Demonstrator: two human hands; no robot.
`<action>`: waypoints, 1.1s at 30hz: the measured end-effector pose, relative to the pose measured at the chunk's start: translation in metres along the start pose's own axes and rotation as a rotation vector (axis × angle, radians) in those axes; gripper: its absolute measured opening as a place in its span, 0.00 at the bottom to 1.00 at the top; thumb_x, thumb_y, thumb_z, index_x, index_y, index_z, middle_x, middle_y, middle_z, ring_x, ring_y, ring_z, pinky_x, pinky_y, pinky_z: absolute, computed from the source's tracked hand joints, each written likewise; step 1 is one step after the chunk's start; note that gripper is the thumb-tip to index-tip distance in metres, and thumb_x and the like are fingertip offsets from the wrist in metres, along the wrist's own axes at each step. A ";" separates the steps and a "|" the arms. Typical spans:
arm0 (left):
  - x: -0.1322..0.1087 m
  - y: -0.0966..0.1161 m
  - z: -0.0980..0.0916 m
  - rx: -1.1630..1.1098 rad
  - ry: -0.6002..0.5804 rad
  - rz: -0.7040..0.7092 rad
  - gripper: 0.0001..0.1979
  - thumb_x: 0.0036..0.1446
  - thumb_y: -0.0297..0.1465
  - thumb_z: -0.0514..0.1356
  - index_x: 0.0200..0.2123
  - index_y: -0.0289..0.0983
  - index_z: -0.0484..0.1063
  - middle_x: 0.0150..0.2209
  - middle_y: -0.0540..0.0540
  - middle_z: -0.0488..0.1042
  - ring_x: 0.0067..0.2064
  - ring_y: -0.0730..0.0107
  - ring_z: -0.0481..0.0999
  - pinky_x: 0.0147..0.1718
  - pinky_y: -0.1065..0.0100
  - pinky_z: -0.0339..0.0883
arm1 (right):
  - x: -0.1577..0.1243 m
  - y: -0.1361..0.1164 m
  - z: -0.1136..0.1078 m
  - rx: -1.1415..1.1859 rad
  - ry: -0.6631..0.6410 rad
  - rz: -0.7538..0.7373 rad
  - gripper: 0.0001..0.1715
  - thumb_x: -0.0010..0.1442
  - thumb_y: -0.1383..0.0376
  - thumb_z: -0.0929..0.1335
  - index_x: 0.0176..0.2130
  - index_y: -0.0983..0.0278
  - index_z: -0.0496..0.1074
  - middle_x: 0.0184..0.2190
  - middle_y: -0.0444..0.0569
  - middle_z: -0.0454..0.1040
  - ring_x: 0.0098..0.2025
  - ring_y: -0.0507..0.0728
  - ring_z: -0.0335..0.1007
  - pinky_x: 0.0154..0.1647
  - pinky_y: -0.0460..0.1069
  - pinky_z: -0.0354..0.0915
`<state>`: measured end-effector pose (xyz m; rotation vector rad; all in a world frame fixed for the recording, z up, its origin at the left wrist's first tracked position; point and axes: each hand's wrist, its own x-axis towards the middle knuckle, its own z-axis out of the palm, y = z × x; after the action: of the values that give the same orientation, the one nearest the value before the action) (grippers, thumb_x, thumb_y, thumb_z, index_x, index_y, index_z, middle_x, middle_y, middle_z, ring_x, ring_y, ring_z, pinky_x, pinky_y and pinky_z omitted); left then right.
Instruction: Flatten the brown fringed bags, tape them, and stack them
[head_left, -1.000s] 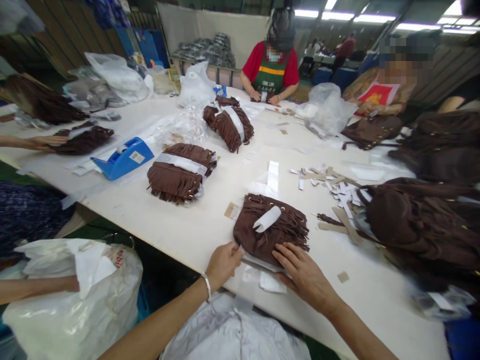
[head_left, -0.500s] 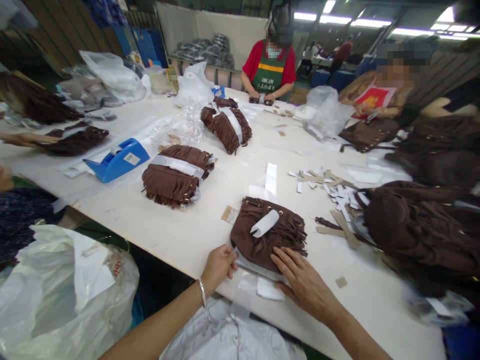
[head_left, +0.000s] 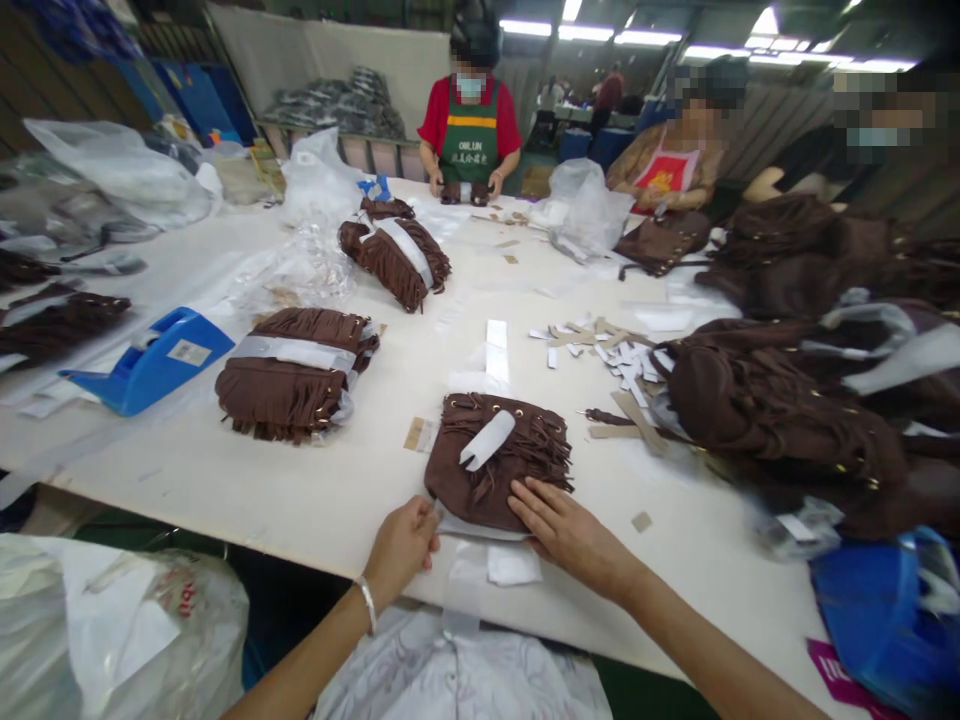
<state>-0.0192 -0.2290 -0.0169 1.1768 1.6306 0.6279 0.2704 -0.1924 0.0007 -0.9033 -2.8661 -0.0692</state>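
The brown fringed drawstring bag [head_left: 495,485] lies flat on the white worktable [head_left: 300,500], close to your edge, with a white paper wrap [head_left: 487,440] on its front. Your left hand [head_left: 405,540] is at the bag's near left corner, fingers curled in; you can't tell whether they have hold of anything. Your right hand [head_left: 566,530] is spread fairly flat, gripping nothing, its fingers resting on the bag's near right part.

Just beyond the bag lies a white paper strip [head_left: 496,350]. To the bag's left you have a banded fringed bundle [head_left: 292,385], then a blue tape dispenser [head_left: 161,370]; farther beyond it sits a second banded bundle [head_left: 405,260] near crumpled clear plastic [head_left: 300,265]. To its right are paper and card scraps [head_left: 630,365] and a heap of brown bags [head_left: 787,430].

Well past the bag, a person in a green apron [head_left: 471,135] works at the far edge, with grey packs [head_left: 341,105] piled behind and strip lights [head_left: 585,33] overhead.
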 end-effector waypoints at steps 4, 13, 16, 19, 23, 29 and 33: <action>-0.025 0.037 -0.001 0.501 0.174 0.604 0.12 0.65 0.32 0.51 0.49 0.38 0.69 0.46 0.39 0.75 0.49 0.57 0.76 0.46 0.58 0.72 | -0.002 -0.001 0.003 -0.024 0.014 0.007 0.31 0.63 0.68 0.67 0.64 0.68 0.59 0.66 0.57 0.58 0.67 0.67 0.52 0.61 0.62 0.63; 0.030 0.051 0.055 1.009 -0.078 1.219 0.31 0.66 0.33 0.52 0.68 0.29 0.47 0.69 0.34 0.50 0.70 0.56 0.47 0.65 0.55 0.55 | -0.009 -0.010 0.012 -0.003 0.129 0.042 0.26 0.63 0.70 0.67 0.59 0.70 0.64 0.61 0.61 0.64 0.68 0.66 0.49 0.63 0.65 0.59; 0.038 0.035 0.054 1.075 -0.100 1.217 0.34 0.65 0.35 0.54 0.68 0.30 0.44 0.70 0.35 0.45 0.71 0.54 0.43 0.66 0.52 0.52 | -0.014 -0.017 0.017 0.040 0.198 0.075 0.22 0.65 0.70 0.65 0.58 0.68 0.66 0.63 0.58 0.63 0.69 0.66 0.46 0.64 0.67 0.57; 0.036 0.031 0.053 1.117 -0.111 1.220 0.36 0.64 0.35 0.56 0.69 0.32 0.43 0.70 0.35 0.43 0.71 0.52 0.42 0.66 0.50 0.52 | -0.023 -0.029 0.015 0.092 0.252 0.145 0.21 0.66 0.72 0.63 0.58 0.66 0.66 0.63 0.56 0.63 0.69 0.65 0.47 0.65 0.69 0.55; 0.033 0.037 0.055 1.133 -0.127 1.219 0.38 0.61 0.33 0.59 0.69 0.38 0.43 0.71 0.34 0.39 0.70 0.48 0.43 0.64 0.47 0.55 | -0.049 -0.041 0.006 0.219 0.318 0.371 0.20 0.67 0.72 0.60 0.57 0.63 0.67 0.62 0.55 0.65 0.66 0.61 0.55 0.63 0.62 0.60; 0.034 0.040 0.056 1.127 -0.128 1.251 0.37 0.60 0.28 0.59 0.68 0.47 0.46 0.71 0.36 0.36 0.70 0.46 0.44 0.62 0.45 0.57 | -0.063 -0.034 0.007 0.523 0.463 0.870 0.20 0.64 0.66 0.65 0.55 0.61 0.64 0.47 0.53 0.73 0.46 0.58 0.72 0.48 0.55 0.71; 0.037 0.037 0.057 1.132 -0.118 1.276 0.35 0.61 0.27 0.57 0.68 0.46 0.47 0.71 0.36 0.38 0.70 0.47 0.45 0.62 0.46 0.57 | -0.040 -0.032 0.018 0.655 0.539 0.918 0.16 0.60 0.70 0.65 0.49 0.61 0.66 0.44 0.49 0.72 0.44 0.56 0.71 0.46 0.52 0.69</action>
<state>0.0462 -0.1883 -0.0229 3.0653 0.8703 0.2798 0.2823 -0.2401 -0.0229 -1.5841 -1.6033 0.5742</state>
